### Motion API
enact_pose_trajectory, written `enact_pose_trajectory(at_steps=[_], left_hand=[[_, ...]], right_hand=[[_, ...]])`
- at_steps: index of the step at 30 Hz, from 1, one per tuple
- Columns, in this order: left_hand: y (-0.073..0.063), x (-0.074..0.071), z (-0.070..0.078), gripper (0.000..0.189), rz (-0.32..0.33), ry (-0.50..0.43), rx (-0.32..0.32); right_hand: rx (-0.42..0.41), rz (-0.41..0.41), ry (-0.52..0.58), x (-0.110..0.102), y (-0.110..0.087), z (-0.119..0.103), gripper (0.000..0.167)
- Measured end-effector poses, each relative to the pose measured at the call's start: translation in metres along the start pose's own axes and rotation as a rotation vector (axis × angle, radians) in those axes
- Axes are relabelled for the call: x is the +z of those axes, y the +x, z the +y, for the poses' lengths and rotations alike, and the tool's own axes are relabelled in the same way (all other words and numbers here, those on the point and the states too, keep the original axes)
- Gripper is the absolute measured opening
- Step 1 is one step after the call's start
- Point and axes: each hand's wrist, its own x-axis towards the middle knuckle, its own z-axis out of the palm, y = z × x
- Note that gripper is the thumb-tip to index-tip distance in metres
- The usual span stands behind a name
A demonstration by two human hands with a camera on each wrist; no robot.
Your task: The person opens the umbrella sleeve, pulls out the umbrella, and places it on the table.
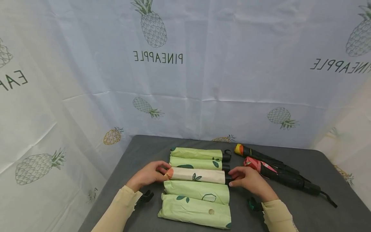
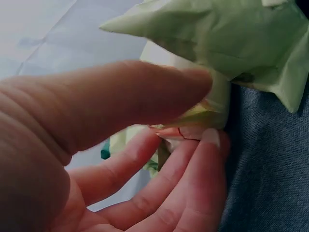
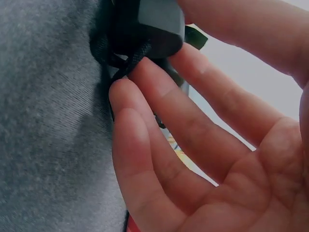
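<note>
A cream folding umbrella [image 1: 200, 175] with an orange patch and dark leaves lies crosswise in a row of green folded umbrellas. My left hand [image 1: 150, 175] grips its left end between thumb and fingers; the left wrist view shows the thumb [image 2: 145, 94] above the crumpled fabric end and fingertips beneath. At the other end, my right hand [image 1: 249, 180] pinches the black handle [image 3: 154, 24], with the thumb on one side and fingers on the other. A black cord loop [image 3: 133, 60] hangs by those fingertips. Most of the handle is hidden by the hand in the head view.
Two green umbrellas lie beyond the cream one, the farthest umbrella [image 1: 197, 153] with a black handle; two more, including the nearest umbrella [image 1: 195, 211], lie toward me. On the right, a black-and-yellow umbrella [image 1: 266, 158] and a red-and-black umbrella [image 1: 285, 177] rest slanted on the grey table [image 1: 327, 167].
</note>
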Motion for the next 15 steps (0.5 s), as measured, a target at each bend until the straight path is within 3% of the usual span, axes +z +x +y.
enact_pose_trajectory(at_steps=[6, 15], left_hand=[[-0.0008, 0.0032, -0.0018, 0.049, 0.01, -0.027, 0.003], [0.0036, 0.0064, -0.0016, 0.049, 0.026, -0.01, -0.032]], right_hand=[[-0.012, -0.014, 0.001, 0.0047, 0.0004, -0.0016, 0.035], [0.04, -0.004, -0.039, 0.0088, 0.0019, -0.0036, 0.044]])
